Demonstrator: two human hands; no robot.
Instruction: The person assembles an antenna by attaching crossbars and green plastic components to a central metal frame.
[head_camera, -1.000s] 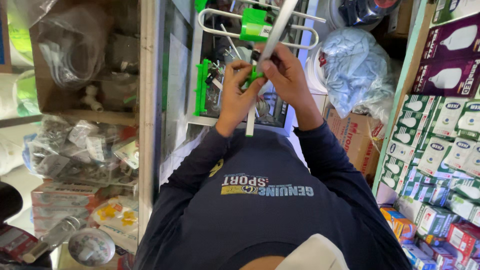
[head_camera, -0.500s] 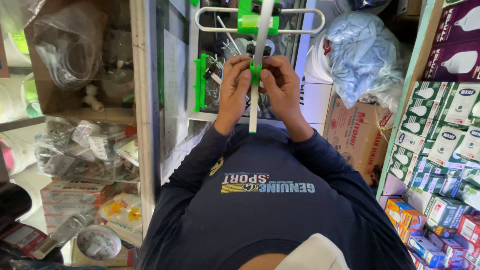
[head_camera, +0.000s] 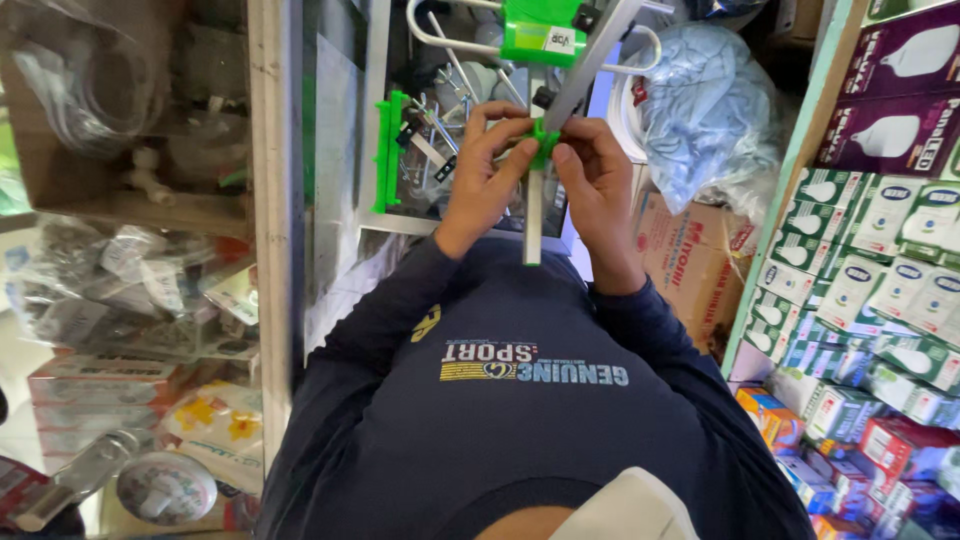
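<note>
a small green clip (head_camera: 543, 137) sits on a grey metal bar (head_camera: 534, 215), pinched from both sides just in front of the person's chest. the left hand (head_camera: 487, 170) closes thumb and fingers on the clip's left edge; the right hand (head_camera: 597, 185) closes on its right edge, both curled tight. a second grey bar (head_camera: 598, 52) crosses diagonally above, by a green block (head_camera: 543, 32) on a white wire loop (head_camera: 440, 40) (one more green strip (head_camera: 388, 150) stands to the left). on the right, shelves hold many small green-and-white boxes (head_camera: 850, 270), with two purple boxes (head_camera: 905, 90) above and red and blue boxes (head_camera: 880, 440) below. a bulging blue plastic bag (head_camera: 710, 120) sits over a brown carton (head_camera: 690, 255). left shelves hold clear bags (head_camera: 120, 290), contents unclear.
</note>
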